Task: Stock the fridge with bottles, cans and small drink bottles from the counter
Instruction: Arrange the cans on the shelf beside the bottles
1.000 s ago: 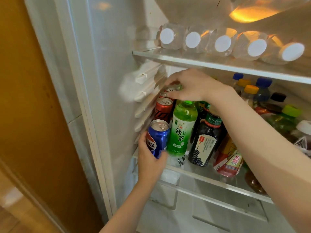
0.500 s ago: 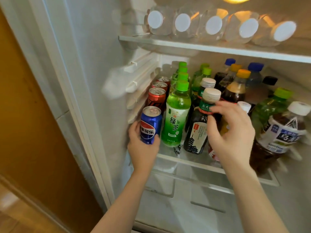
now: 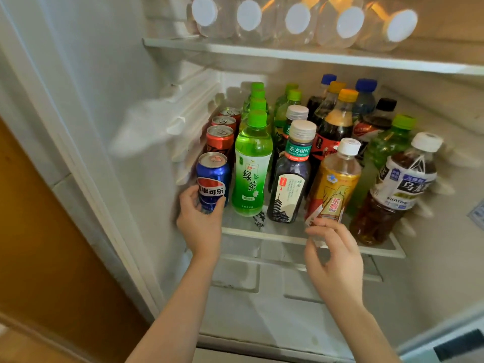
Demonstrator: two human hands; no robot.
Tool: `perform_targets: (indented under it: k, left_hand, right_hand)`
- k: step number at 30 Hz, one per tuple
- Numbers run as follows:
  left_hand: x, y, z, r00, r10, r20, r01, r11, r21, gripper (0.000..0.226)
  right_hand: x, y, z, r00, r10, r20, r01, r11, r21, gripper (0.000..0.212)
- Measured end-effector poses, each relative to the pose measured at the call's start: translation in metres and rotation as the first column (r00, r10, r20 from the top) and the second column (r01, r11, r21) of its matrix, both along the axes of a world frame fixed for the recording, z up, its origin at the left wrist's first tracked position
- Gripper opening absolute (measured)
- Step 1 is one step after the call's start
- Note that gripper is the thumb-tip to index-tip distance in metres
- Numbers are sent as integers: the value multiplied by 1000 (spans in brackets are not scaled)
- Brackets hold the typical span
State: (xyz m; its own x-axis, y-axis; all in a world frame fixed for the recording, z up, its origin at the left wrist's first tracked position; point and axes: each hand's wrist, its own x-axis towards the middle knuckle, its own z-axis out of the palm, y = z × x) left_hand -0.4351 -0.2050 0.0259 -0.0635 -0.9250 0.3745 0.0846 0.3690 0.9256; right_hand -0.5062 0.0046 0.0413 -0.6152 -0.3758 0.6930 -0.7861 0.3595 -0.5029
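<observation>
My left hand (image 3: 201, 218) grips a blue Pepsi can (image 3: 212, 179) at the front left corner of the fridge's middle shelf (image 3: 275, 233), in front of a row of red cans (image 3: 220, 138). My right hand (image 3: 335, 260) is at the shelf's front edge, with thumb and fingertips pinching the base of a tilted yellow bottle (image 3: 334, 187) with a white cap. Between the two stand a green tea bottle (image 3: 251, 171) and a dark tea bottle (image 3: 290, 184), both upright.
Behind them the shelf is packed with several more bottles, and a brown oolong bottle (image 3: 392, 195) leans at the right. Several clear bottles (image 3: 298, 19) lie on the upper shelf. The fridge's left wall has rails (image 3: 183, 121); a drawer (image 3: 262, 297) sits below.
My right hand dropped from the dark tea bottle's cap to the yellow bottle's base. My left hand still holds the Pepsi can in the same spot. The view has moved closer.
</observation>
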Motion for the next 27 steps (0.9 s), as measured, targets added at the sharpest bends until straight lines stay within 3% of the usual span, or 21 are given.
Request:
perform_targets:
  k: [9, 17, 20, 24, 27]
  left_hand:
    - [3, -1, -3, 1000, -8, 29, 10, 999, -51, 50]
    - [8, 3, -2, 995, -61, 80, 67, 995, -79, 52]
    - [16, 9, -1, 992, -91, 89, 104, 984, -148, 54]
    - [22, 19, -1, 985, -15, 174, 62, 961, -269, 49]
    - [22, 24, 1, 977, 0, 212, 76, 933, -351, 48]
  right_hand:
    - [-10, 4, -35, 994, -93, -49, 100, 979, 180, 34]
    - [-11, 5, -50, 990, -88, -109, 109, 973, 203, 34]
    - [-9, 9, -50, 995, -62, -83, 79, 974, 214, 37]
    - [-1, 15, -51, 999, -36, 10, 31, 959, 280, 51]
    - [8, 19, -46, 995, -50, 87, 29, 971, 237, 50]
